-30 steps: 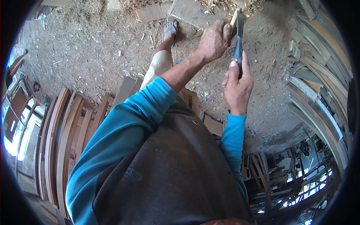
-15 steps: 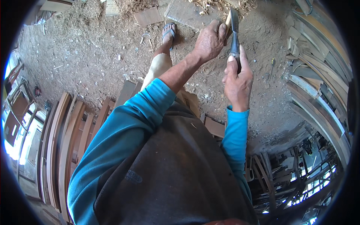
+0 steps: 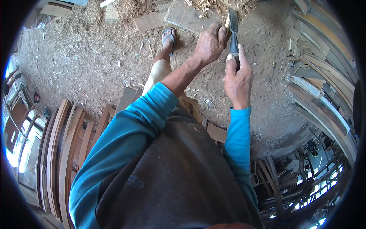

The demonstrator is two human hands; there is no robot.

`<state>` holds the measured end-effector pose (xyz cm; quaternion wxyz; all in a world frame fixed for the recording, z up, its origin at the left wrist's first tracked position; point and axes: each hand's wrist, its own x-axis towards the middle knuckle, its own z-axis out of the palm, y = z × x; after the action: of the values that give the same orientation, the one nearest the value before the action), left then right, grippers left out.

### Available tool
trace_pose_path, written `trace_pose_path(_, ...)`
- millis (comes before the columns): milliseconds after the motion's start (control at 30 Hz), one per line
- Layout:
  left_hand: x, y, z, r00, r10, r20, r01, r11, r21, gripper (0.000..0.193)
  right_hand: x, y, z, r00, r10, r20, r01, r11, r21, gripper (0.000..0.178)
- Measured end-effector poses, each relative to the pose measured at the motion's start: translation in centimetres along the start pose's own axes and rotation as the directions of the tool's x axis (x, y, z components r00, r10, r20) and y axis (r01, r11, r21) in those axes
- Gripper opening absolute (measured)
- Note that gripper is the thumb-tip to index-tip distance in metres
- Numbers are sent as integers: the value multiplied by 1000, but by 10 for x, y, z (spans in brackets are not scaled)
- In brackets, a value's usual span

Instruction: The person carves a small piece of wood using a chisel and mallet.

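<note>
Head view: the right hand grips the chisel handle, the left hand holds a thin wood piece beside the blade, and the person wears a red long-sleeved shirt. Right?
Not quite. In the head view the sleeves are teal blue, not red. The right hand does grip the chisel, and the left hand holds the wood piece.

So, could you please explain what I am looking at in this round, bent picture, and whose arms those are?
The picture comes from a wide fisheye camera worn on a person's head, looking down, which is why straight edges curve near the rim. The two arms in blue sleeves coming up from the lower edge are the wearer's own, and the dark cloth below is their clothing.

The right hand grips the handle of a chisel with a dark metal blade pointing away from the body. The left hand is closed beside the blade, on a small pale piece of wood that is mostly hidden.

Beneath is a dirt floor strewn with sawdust, with wood shavings at the top. One foot in a sandal shows. Curved wooden planks are stacked on the right, and more at lower left.
</note>
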<state>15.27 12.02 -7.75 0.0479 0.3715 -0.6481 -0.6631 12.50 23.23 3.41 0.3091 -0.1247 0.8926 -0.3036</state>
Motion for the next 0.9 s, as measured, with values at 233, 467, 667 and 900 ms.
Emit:
trace_pose_path(233,-2,-4,2,994,76,-81,-70,994,85,36,-70,-8,-9,993,90,82,-92,995,23,58)
trace_pose_path(467,-7,4,1,996,14,-88,-8,997,70,32,-84,11,-11,996,56,71,-70,973,219,58)
trace_pose_path(667,-5,-3,4,999,-20,-42,20,1000,-3,32,-61,2,-10,991,126,37,-129,983,129,53)
trace_pose_path(900,-1,-9,2,999,32,-28,-31,999,35,34,-56,2,-11,998,54,27,-56,996,66,52)
